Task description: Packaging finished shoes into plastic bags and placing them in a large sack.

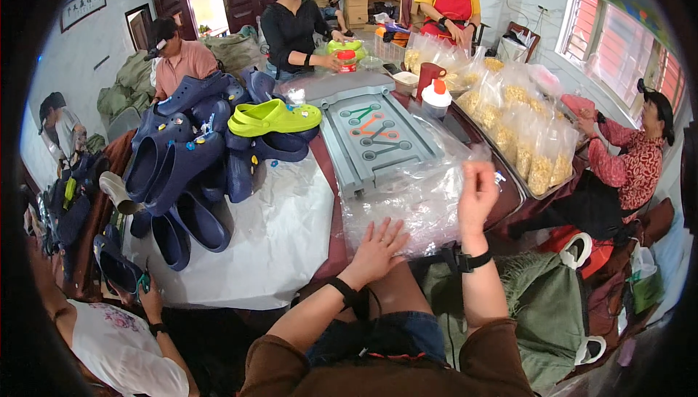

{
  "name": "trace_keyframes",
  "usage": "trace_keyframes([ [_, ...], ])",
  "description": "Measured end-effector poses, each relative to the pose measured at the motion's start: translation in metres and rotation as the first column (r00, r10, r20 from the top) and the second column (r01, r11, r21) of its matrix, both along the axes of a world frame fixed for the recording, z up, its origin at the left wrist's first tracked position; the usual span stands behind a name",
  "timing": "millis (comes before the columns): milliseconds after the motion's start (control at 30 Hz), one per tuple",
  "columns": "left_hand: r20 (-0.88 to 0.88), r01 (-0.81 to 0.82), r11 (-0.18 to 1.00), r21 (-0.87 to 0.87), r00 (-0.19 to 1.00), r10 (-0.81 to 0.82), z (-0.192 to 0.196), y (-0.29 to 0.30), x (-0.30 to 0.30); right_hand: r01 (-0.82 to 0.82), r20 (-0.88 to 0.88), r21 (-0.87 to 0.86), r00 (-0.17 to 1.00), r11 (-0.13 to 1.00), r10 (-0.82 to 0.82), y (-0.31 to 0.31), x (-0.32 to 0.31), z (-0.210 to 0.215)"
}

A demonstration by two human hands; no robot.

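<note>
A crinkled clear plastic bag (407, 226) lies on the table in front of me. My left hand (382, 248) rests flat on its near part, fingers stretched out. To the right, my right hand (478, 186) is raised with its fingers pinched together; the plastic reaches up to them and seems to be held there, though the fingertips are partly hidden. Just beyond the bag lies a flat grey plastic panel (382, 131), patterned with green, orange and dark linked circles. Clear plastic covers its right edge.
Navy clogs (185, 168) pile up on white paper (283, 244) at left, a lime clog (273, 118) on top. Filled clear bags (520, 135) crowd a metal tray (494, 153) at right. A white bottle with a red cap (436, 99) stands between. Several people work around the table.
</note>
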State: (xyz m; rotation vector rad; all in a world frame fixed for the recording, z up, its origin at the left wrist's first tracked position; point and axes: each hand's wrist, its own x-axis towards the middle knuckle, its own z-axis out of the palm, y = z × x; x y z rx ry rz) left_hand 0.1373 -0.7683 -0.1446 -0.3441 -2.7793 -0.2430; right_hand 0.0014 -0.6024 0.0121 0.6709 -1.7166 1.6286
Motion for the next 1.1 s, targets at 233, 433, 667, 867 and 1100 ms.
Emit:
trace_keyframes([
  [233, 0.033, 0.002, 0.992, 0.128, 0.999, -0.006, 0.034, 0.0, 0.023, -0.263, -0.118, -0.383, 0.965, 0.886, 0.235, 0.009, 0.08, 0.055],
  [433, -0.167, 0.267, 0.845, 0.463, 0.963, -0.212, 0.124, -0.011, 0.133, -0.342, -0.085, 0.375, 0.913, 0.862, 0.399, -0.031, 0.132, 0.038],
  [667, -0.523, 0.026, 0.957, 0.288, 0.842, 0.135, 0.163, -0.024, 0.222, -0.375, -0.121, 0.7, 0.776, 0.608, 0.619, -0.111, 0.158, -0.037],
  [867, -0.004, -0.36, 0.883, 0.302, 0.925, 0.379, 0.093, -0.074, 0.194, -0.511, 0.044, 0.756, 0.664, 0.409, 0.747, -0.12, 0.163, -0.069],
  [1100, 0.0, -0.443, 0.883, 0.156, 0.894, 0.448, -0.006, -0.089, 0.179, -0.859, 0.548, 0.488, 0.441, 0.156, 0.711, -0.138, 0.136, -0.033],
])
